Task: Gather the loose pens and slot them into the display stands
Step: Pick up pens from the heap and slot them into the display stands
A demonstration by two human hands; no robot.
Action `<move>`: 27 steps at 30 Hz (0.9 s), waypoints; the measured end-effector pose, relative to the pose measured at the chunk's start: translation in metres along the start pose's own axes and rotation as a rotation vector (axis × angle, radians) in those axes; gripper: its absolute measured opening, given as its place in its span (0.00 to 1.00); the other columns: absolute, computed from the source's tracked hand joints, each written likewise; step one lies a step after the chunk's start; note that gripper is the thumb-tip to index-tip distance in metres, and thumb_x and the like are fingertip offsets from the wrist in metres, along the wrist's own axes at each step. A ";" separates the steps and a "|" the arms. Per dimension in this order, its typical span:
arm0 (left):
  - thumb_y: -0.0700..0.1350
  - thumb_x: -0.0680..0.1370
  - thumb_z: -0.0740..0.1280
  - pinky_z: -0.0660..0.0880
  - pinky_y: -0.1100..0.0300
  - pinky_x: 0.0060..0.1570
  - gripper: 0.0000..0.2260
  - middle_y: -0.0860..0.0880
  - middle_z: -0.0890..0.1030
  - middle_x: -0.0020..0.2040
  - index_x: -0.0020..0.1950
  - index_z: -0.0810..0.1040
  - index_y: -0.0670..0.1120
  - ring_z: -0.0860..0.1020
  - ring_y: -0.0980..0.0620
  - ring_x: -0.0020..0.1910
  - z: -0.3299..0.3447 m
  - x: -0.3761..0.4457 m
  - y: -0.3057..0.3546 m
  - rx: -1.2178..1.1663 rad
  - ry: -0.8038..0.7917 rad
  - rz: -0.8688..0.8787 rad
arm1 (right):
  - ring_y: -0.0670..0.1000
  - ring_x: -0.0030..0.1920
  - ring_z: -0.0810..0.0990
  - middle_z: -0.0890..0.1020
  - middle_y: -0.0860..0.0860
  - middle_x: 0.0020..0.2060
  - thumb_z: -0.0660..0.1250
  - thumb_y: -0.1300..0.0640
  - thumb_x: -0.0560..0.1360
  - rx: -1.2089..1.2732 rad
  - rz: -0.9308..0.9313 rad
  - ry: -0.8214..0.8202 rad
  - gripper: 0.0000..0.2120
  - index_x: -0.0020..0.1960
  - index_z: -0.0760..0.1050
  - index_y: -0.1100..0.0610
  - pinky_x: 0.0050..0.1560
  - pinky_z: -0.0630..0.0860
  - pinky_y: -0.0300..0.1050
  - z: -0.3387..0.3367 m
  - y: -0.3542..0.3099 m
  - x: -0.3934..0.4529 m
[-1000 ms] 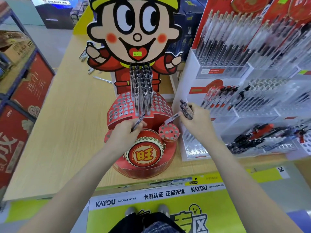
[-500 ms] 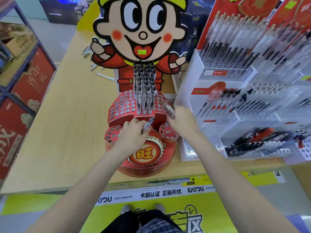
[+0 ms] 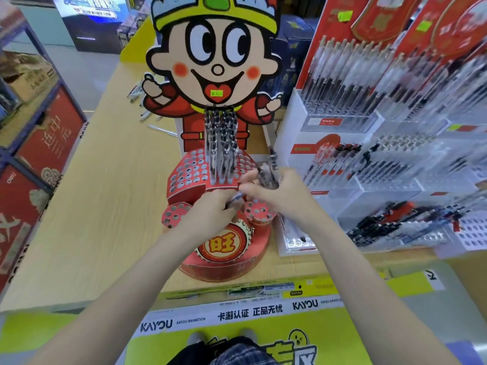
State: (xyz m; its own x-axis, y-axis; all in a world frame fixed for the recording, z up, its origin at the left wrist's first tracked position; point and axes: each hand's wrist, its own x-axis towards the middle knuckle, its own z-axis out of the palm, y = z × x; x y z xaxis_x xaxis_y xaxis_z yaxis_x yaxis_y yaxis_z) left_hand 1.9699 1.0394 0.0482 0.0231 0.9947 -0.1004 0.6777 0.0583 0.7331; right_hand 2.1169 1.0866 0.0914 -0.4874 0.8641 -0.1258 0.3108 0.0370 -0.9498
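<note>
Both hands now meet over the red display stand, closer together than half a second ago. Left hand pinches a single pen, its long axis slanting up and right toward the right hand, which grips a bundle of pens pointing upward, seemingly several, though blurred. Beyond both hands, slotted pens stand upright.

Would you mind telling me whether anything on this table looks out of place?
Yes: several loose pens lie scattered flat on the wooden table to the left of the cartoon cutout, rather than standing in the red display stand, which has many empty holes.
</note>
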 end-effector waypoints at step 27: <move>0.40 0.77 0.64 0.68 0.48 0.62 0.17 0.46 0.71 0.66 0.67 0.73 0.44 0.67 0.44 0.66 0.021 0.003 -0.015 0.440 0.254 0.077 | 0.43 0.26 0.64 0.67 0.45 0.25 0.69 0.57 0.75 -0.364 -0.011 0.509 0.19 0.30 0.64 0.52 0.27 0.63 0.33 -0.021 0.067 0.024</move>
State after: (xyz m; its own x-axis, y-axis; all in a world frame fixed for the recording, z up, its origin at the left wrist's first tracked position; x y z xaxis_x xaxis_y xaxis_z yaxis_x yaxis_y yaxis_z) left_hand 1.9748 1.0395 0.0231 -0.0575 0.9871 0.1495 0.9274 -0.0026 0.3740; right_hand 2.1436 1.1202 0.0313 -0.0704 0.9902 0.1205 0.6101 0.1383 -0.7801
